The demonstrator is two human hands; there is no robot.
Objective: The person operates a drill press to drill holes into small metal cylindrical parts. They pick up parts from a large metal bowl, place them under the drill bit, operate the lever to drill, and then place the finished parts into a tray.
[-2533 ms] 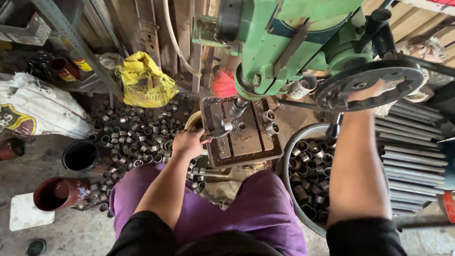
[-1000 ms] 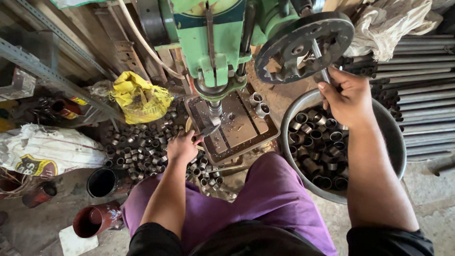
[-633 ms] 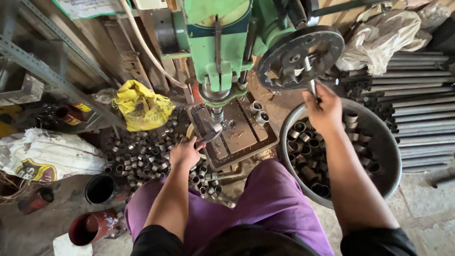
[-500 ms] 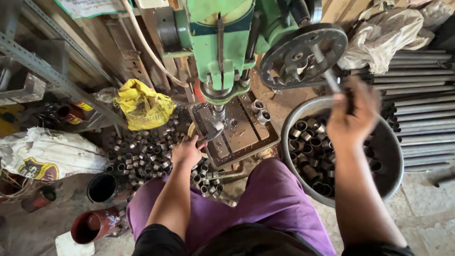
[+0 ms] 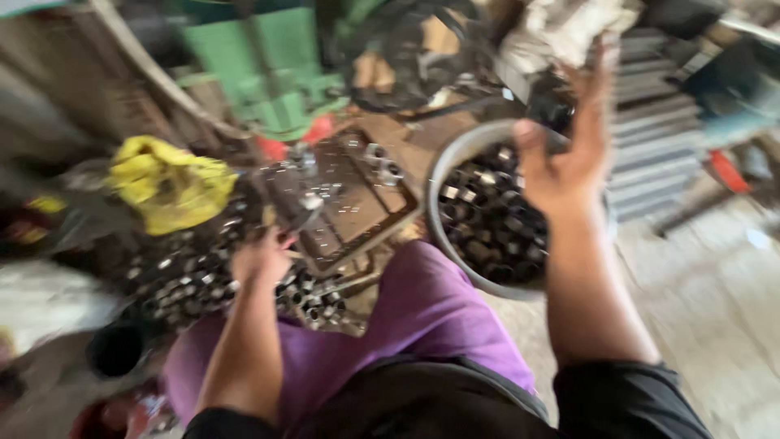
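Green drill press (image 5: 276,81), yellow bag (image 5: 166,183), purple trousers (image 5: 414,325)

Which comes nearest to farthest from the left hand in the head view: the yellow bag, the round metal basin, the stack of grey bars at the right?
1. Yellow bag, just up and left of the left hand.
2. Round metal basin, across the drill table, under the right hand.
3. Stack of grey bars, far right, beyond the basin.
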